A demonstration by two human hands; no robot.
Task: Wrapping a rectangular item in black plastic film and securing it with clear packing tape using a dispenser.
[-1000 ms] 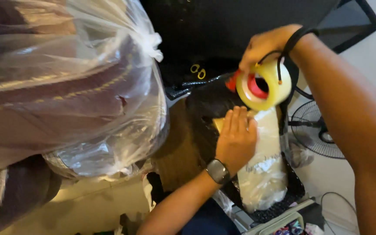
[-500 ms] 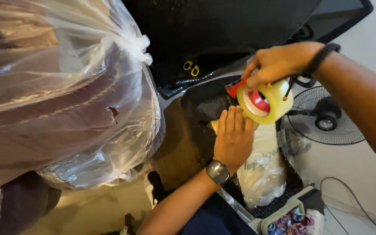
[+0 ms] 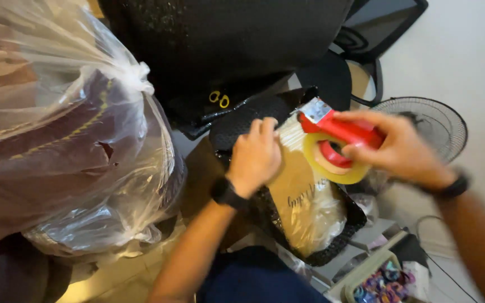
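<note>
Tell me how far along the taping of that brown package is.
Done: the brown package already sits in clear plastic wrap, lying in a black mesh tray. In hand: the left hand presses the package's top end while the right hand holds a red tape dispenser with its roll at that same end. Left: no finished tape strip shows along the lower part.

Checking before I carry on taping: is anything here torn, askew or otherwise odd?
Yes: the big clear plastic bag on the left has a small tear in its side, dark fabric showing through. The tan parcel under the left hand and the tape dispenser look sound.
</note>
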